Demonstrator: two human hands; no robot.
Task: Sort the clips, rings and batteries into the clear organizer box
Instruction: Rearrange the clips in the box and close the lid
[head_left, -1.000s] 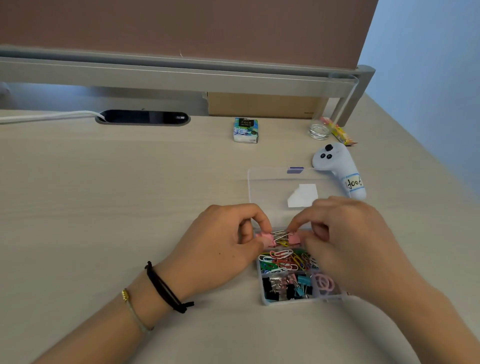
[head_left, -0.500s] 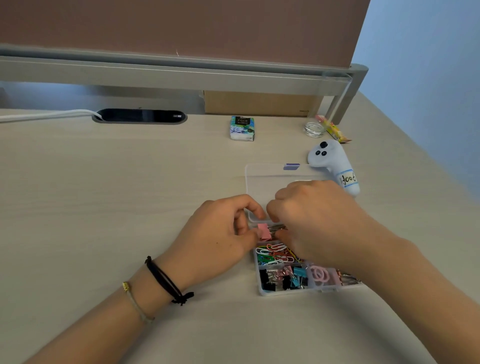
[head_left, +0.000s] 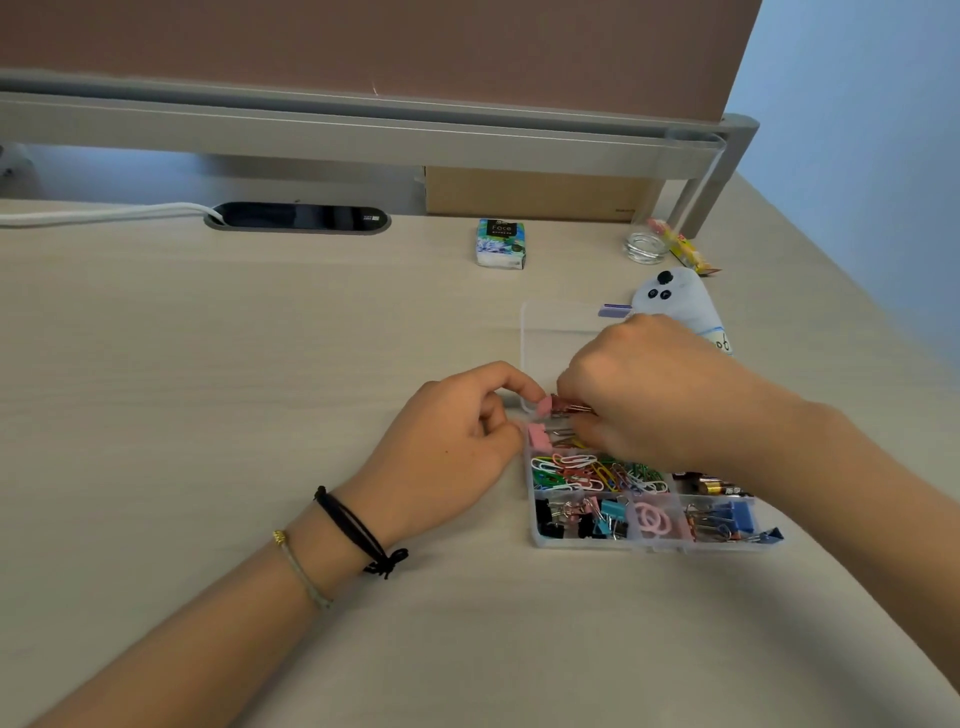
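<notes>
Clear organizer box (head_left: 535, 519) is sitting on the desk (head_left: 208, 389), R of centre, lid (head_left: 550, 338) lying open and flat behind it.

L hand (head_left: 447, 441) is resting at the box's far-L corner, fingers curled, index and thumb pinching a pink binder clip (head_left: 545, 405) just above the rim. A 2nd pink binder clip (head_left: 540, 435) is lying right below it, at the thumb tip, inside the far-L compartment.

R hand (head_left: 639, 384) is hovering over the box's far row, knuckles up, fingers curled down. Fingertips are meeting the wire handles of the upper clip, but they're hidden under the hand; can't tell what, if anything, it's gripping.

Box contents, as visible:
- mid row L: coloured paper clips (head_left: 592, 473), mixed heap.
- mid row R: batteries (head_left: 711, 486), partly hidden by R forearm.
- near row L: small binder clips (head_left: 582, 517), black, pink, blue.
- near row centre: pink rings (head_left: 655, 521).
- near row R: blue binder clips (head_left: 732, 519), larger, one poking over the R wall.

Elsewhere on desk: tissue pack (head_left: 501, 243) towards the back, glass dish (head_left: 644, 247) and a snack wrapper (head_left: 683, 252) by the shelf leg, white plush toy (head_left: 680, 301) just behind R hand. White cable (head_left: 104, 214) is running into the cable port (head_left: 296, 218). L wrist is wearing a black hair tie (head_left: 358, 535) and a thin bracelet (head_left: 301, 569).
</notes>
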